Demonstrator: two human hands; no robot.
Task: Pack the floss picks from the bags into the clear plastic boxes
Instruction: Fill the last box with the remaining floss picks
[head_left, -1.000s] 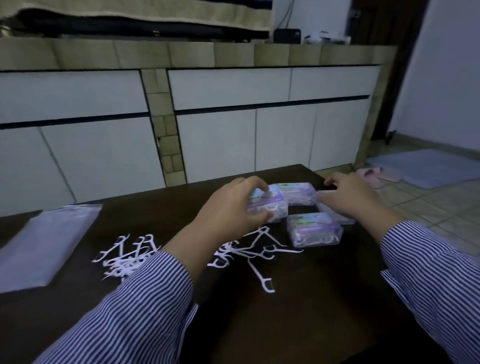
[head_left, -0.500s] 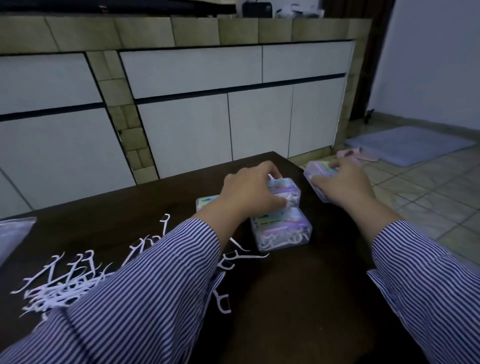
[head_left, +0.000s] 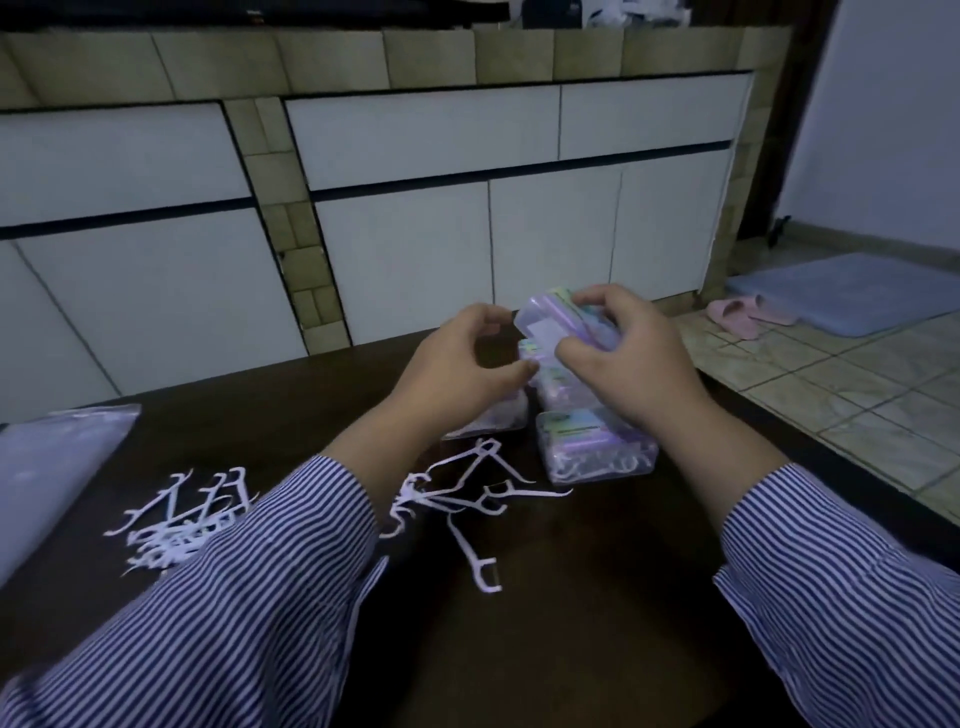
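Clear plastic box (head_left: 563, 325) gripped in my R hand (head_left: 631, 364), raised.
L hand (head_left: 460, 371) beside it, fingers curled, holding nothing; box label blurred, can't read.

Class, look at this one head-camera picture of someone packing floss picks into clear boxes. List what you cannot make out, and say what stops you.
- Lifted box: the right hand covers most of it; full or empty, cannot tell.
- Boxes on the table behind the front box: both hands hide them; number unclear.
- Box labels: too small and blurred to read.
- Left pile of picks: the striped sleeve covers part.
- Plastic bag: cut by the left edge; contents unclear.
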